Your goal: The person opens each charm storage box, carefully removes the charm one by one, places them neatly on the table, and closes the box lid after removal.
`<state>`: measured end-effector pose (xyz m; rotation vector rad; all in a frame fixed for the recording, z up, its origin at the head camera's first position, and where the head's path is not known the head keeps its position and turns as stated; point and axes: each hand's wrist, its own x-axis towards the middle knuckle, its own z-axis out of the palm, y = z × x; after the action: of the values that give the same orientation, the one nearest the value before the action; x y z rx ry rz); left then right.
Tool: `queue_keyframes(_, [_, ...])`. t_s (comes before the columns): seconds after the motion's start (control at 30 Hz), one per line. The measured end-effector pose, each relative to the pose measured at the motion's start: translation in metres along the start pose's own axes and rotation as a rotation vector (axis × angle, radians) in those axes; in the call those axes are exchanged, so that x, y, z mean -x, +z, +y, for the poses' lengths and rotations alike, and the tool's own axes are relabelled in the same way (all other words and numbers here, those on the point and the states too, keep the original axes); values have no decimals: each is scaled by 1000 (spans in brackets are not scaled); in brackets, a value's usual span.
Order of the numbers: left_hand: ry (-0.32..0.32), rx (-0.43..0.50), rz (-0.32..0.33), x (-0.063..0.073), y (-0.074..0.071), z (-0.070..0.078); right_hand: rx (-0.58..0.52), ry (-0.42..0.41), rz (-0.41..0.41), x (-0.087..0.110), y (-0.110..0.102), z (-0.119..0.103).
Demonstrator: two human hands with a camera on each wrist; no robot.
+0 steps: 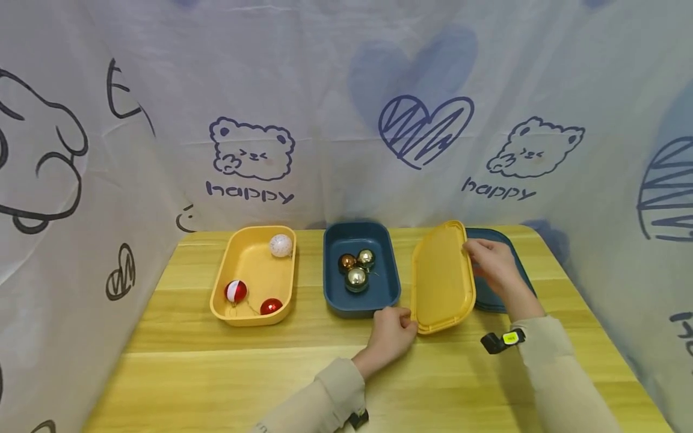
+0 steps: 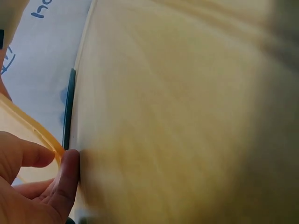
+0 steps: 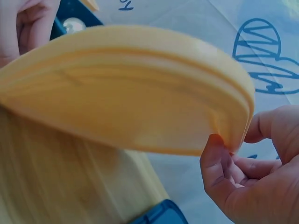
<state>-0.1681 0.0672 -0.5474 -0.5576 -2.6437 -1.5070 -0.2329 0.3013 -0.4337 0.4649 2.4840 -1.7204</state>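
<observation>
Both hands hold a yellow lid [image 1: 441, 279], which is tilted with its right side raised above the table. My left hand [image 1: 391, 334] pinches the lid's near left corner, thumb on one face and fingers on the other in the left wrist view. At the lid's right edge, my right hand [image 1: 495, 264] pinches the rim between thumb and fingers. Just left of the lid stands a dark blue box [image 1: 332, 294] holding two gold balls [image 1: 357, 279] and a copper ball [image 1: 347, 262]. A dark blue lid [image 1: 489, 294] lies partly hidden behind the yellow one.
On the left of the wooden table [image 1: 216, 373] is a yellow box [image 1: 254, 319]. Inside it are a white speckled ball [image 1: 281, 245], a red-and-white ball [image 1: 236, 291] and a red ball [image 1: 271, 307]. A printed cloth [image 1: 335, 150] hangs behind and along both sides.
</observation>
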Motion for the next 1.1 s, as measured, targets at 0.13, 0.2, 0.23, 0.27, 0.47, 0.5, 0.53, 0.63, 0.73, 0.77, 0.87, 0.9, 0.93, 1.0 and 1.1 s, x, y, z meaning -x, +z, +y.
queue_keyframes(0.13, [5, -32, 26, 0, 3, 0, 37, -19, 10, 3, -8, 12])
queue_keyframes(0.2, [13, -42, 27, -1, 4, 1, 71, -37, 16, 4, -11, 17])
queue_keyframes(0.23, [12, -43, 26, -1, 5, 1, 92, -43, 21, 5, -12, 19])
queue_keyframes(0.27, [9, -42, 24, -1, 6, 2, 113, -52, 27, 5, -14, 20])
queue_keyframes(0.47, [-41, -33, 34, 0, 7, 4, 230, -86, 50, 2, -16, 32])
queue_keyframes(0.5, [-56, -33, 38, 0, 7, 5, 245, -91, 52, 0, -16, 34])
queue_keyframes(0.53, [-73, -32, 42, 0, 7, 5, 259, -97, 53, -1, -16, 36])
queue_keyframes(0.63, [-109, -30, 54, 0, 6, 4, 292, -103, 49, -5, -15, 44])
queue_keyframes(0.73, [-134, -26, 60, 0, 5, 4, 310, -100, 33, -8, -13, 53])
queue_keyframes(0.77, [-139, -24, 62, 1, 5, 4, 317, -101, 28, -8, -13, 55])
queue_keyframes(0.87, [-146, -28, 73, 1, 6, 5, 330, -106, 26, -8, -12, 60])
queue_keyframes(0.9, [-142, -33, 86, 1, 7, 5, 335, -108, 30, -8, -11, 60])
queue_keyframes(0.93, [-138, -37, 97, 2, 8, 6, 341, -110, 35, -8, -11, 61])
queue_keyframes(1.0, [-133, -42, 115, 2, 8, 7, 352, -107, 46, -8, -9, 61])
queue_keyframes(1.1, [-111, -36, 138, 4, 9, 8, 372, -100, 70, -8, -7, 62])
